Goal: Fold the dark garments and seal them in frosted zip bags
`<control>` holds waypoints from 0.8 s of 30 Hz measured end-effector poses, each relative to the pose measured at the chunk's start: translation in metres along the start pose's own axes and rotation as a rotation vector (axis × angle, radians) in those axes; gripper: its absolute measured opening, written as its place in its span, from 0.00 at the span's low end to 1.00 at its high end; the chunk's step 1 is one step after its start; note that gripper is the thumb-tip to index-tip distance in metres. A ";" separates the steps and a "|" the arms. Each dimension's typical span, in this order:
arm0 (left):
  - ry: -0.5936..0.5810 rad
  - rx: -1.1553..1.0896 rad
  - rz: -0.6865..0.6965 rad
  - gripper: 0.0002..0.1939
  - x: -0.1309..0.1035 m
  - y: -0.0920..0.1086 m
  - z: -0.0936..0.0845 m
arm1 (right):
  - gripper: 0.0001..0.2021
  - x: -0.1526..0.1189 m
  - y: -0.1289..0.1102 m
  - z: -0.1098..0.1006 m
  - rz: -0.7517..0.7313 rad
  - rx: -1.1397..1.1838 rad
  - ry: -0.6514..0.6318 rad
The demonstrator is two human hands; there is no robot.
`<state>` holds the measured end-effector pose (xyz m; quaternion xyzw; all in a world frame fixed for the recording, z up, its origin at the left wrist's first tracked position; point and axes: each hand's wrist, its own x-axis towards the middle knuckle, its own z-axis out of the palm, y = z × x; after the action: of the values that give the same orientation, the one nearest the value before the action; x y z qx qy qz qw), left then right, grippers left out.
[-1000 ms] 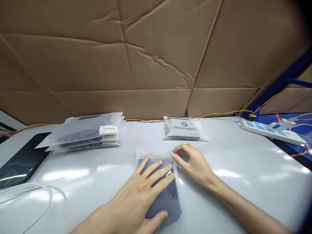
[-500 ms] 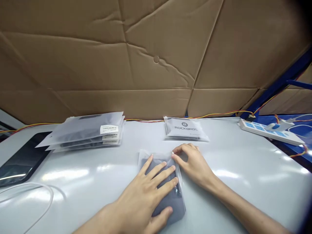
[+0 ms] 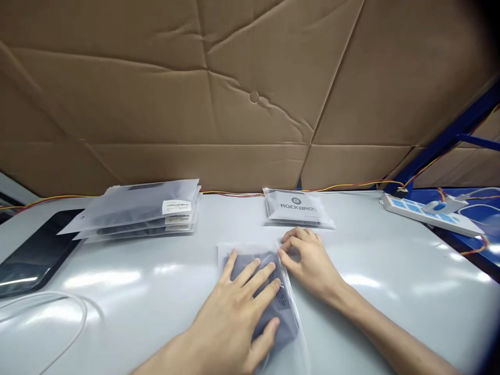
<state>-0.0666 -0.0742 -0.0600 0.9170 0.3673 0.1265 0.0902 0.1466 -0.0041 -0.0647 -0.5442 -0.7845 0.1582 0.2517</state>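
Observation:
A frosted plastic bag (image 3: 287, 328) with a dark item inside lies on the table in front of me. My left hand (image 3: 238, 312) rests flat on it, fingers spread. At the bag's top right corner, the thumb and index finger of my right hand (image 3: 308, 260) are pinched together on its edge; any small part between the fingertips is hidden. Just beyond that hand sits a flat frosted pouch (image 3: 292, 205) printed ROCKBROS. Several frosted bags with barcode labels form a stack (image 3: 136, 205) at the back left.
A black tablet-like device (image 3: 35, 252) lies at the left edge, with a white cable (image 3: 82, 317) nearer me. On the right is a white power strip (image 3: 429, 214) with plugs. Cardboard (image 3: 250, 120) stands behind the table (image 3: 156, 302), and red and yellow wires run along its back edge.
The bag under my left hand has shifted slightly left at its top, and more of its clear lower right side and a printed label now show. My right hand remains at the corner.

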 end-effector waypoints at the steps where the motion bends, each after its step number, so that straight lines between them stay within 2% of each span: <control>1: 0.009 0.014 -0.017 0.27 0.000 0.000 0.001 | 0.06 -0.001 -0.001 0.000 -0.002 0.014 -0.018; 7: 0.042 0.102 -0.153 0.25 0.005 -0.001 -0.003 | 0.06 -0.006 -0.011 -0.004 -0.068 0.067 -0.094; 13: 0.085 0.158 -0.299 0.23 0.009 -0.011 -0.009 | 0.07 -0.013 -0.019 -0.008 -0.101 0.089 -0.147; 17: 0.103 0.160 -0.338 0.23 0.011 -0.015 -0.010 | 0.07 -0.017 -0.020 -0.009 -0.112 0.117 -0.172; 24: 0.130 0.164 -0.367 0.22 0.011 -0.020 -0.013 | 0.08 -0.022 -0.025 -0.020 -0.130 0.132 -0.287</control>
<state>-0.0755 -0.0514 -0.0513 0.8290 0.5423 0.1364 0.0131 0.1447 -0.0344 -0.0396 -0.4467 -0.8338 0.2687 0.1818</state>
